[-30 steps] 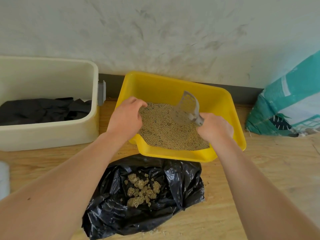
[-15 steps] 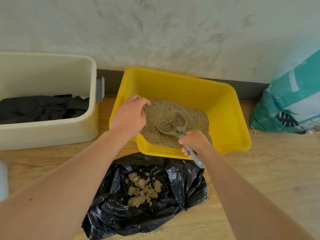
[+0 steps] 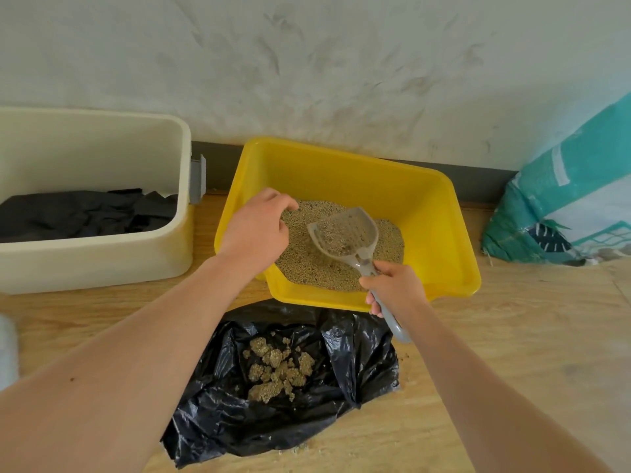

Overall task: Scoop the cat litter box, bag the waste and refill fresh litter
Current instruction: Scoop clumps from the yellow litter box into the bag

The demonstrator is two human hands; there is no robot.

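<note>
Head view: left hand grips the left rim of the yellow plastic litter box; right hand grips the grey slotted plastic scoop, loaded with tan litter.

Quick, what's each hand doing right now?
Left hand: grips the box rim.
Right hand: holds the scoop by its handle.

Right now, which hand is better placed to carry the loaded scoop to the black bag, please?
The right hand: its grip is round the scoop handle, near the black bag; the left hand holds the yellow box.
</note>
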